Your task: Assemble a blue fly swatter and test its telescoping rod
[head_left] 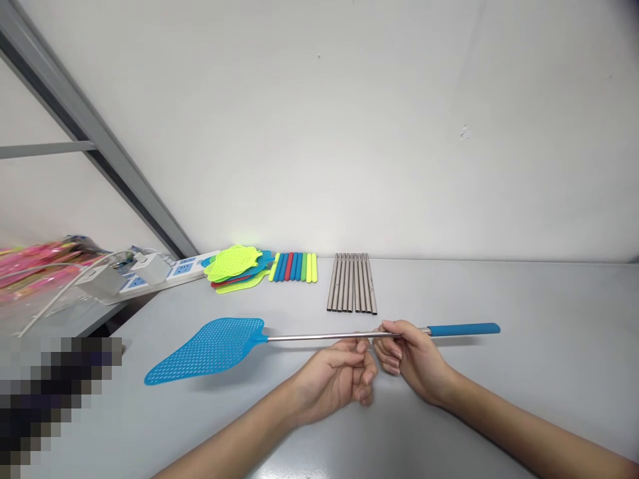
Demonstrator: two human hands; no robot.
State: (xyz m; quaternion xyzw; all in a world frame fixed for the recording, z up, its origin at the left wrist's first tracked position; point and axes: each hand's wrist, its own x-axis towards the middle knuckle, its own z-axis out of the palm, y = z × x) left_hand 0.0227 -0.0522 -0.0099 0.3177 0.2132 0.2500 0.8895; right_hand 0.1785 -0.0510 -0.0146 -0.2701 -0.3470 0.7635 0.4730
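Note:
A fly swatter with a perforated blue head (219, 346), a thin metal rod (304, 337) and a blue handle grip (464, 329) lies crosswise just above the table. My right hand (412, 356) is closed on the rod beside the handle grip, thumb on top and fingers curled below. Under the middle of the rod, my left hand (339, 379) faces palm up with its fingers loosely curled and apart. Its index finger is at the rod, perhaps touching it, but does not wrap round it.
Behind the swatter lie several metal tubes (352, 283) in a row, coloured handle grips (293, 267) and a pile of swatter heads (234, 263). At left are a power strip (184, 268) with white adapters (152, 268) and pink bagged items (44, 266). A wall (379, 133) bounds the table.

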